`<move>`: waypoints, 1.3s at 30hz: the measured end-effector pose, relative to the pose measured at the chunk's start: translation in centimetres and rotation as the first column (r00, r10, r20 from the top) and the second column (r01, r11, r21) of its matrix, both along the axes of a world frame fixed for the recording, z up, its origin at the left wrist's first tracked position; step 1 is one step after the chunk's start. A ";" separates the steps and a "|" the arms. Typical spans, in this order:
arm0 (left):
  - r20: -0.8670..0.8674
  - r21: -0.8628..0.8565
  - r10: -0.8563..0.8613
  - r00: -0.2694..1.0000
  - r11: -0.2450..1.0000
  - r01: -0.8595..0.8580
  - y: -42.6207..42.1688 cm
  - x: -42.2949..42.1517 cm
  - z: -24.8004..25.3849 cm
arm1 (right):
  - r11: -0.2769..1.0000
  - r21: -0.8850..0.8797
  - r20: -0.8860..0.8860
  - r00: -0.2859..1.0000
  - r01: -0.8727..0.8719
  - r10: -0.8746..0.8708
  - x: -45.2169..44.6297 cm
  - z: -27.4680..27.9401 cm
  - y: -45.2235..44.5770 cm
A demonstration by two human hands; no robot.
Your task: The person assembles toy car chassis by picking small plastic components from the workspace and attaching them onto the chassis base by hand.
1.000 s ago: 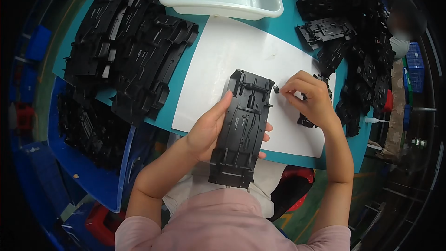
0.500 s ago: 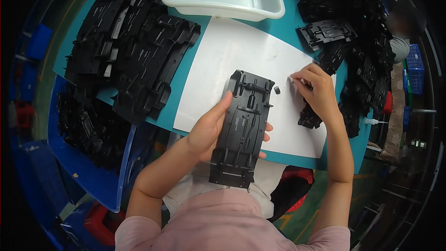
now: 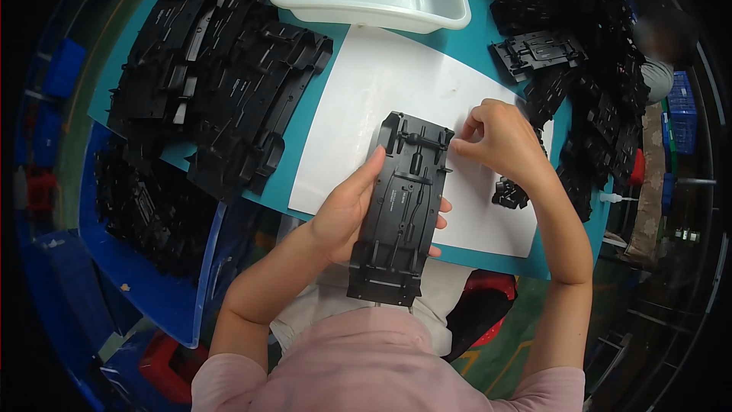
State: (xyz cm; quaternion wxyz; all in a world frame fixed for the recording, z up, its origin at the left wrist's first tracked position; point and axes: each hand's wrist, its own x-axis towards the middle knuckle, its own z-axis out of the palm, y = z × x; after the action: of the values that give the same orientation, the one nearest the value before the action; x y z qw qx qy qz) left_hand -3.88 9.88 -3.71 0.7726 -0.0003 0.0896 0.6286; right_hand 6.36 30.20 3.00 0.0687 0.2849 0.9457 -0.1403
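My left hand (image 3: 345, 210) grips a long black moulded plastic chassis plate (image 3: 400, 210), thumb along its left edge and fingertips showing past its right edge. Its detailed face, with an axle-like bar and thin rods, points up at me. At the upper right corner of the plate is my right hand (image 3: 499, 140), its thumb and fingers pinched together. What lies between those fingertips is hidden. Below the right hand, a small cluster of black parts (image 3: 509, 193) rests on the white sheet (image 3: 343, 111).
At the far edge of the teal table (image 3: 305, 29) stands a white plastic tub (image 3: 370, 11). Larger black trays (image 3: 244, 99) are stacked on the left, above a blue bin (image 3: 145, 290) of black parts. Black plates (image 3: 541, 52) are heaped on the right.
My right hand has moved left, from over the sheet to the plate's upper right corner. The small black piece that lay there on the sheet is out of sight. My left hand has barely shifted.
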 end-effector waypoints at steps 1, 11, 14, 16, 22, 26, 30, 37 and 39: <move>0.001 0.001 -0.003 1.000 1.000 0.003 0.0 0.0 0.0 | 1.000 0.001 0.001 1.000 0.000 0.000 -0.3 0.0 0.1; 0.036 0.010 -0.003 0.999 1.000 0.003 -0.1 -0.1 -0.1 | 0.986 -0.144 0.119 0.991 0.083 -0.066 -1.3 0.7 0.7; 0.036 0.005 -0.010 0.999 1.000 0.010 0.0 0.0 -0.1 | 0.980 -0.157 0.153 0.984 0.119 -0.094 -1.3 1.0 0.8; 0.038 0.021 -0.011 0.999 1.000 0.011 0.1 0.0 -0.1 | 0.980 -0.150 0.163 0.981 0.128 -0.104 -1.2 1.0 1.0; 0.026 0.017 -0.004 1.000 1.000 0.003 0.0 0.0 -0.1 | 0.983 -0.146 0.228 0.970 0.114 -0.078 -1.7 0.8 1.1; 0.028 0.022 -0.005 1.000 1.000 0.005 0.0 0.0 -0.2 | 0.975 -0.160 0.286 0.953 0.154 -0.103 -2.5 1.5 0.5; 0.026 0.023 -0.003 1.000 1.000 0.002 0.0 0.0 -0.2 | 0.980 -0.160 0.285 0.956 0.119 -0.070 -2.6 1.2 0.5; 0.010 0.025 -0.003 1.000 1.000 0.003 -0.1 0.0 -0.2 | 0.987 -0.126 0.257 0.964 0.101 -0.066 -2.6 1.0 0.2; 0.011 0.016 -0.005 1.000 1.000 0.005 -0.1 0.0 -0.2 | 0.972 -0.176 0.297 0.950 0.158 -0.101 -2.9 1.5 0.1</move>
State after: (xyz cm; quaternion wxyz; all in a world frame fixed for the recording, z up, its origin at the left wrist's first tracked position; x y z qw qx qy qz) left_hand -3.90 9.78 -3.87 0.7746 0.0028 0.0803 0.6274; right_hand 3.44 30.29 4.51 0.2232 0.3556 0.8864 -0.1952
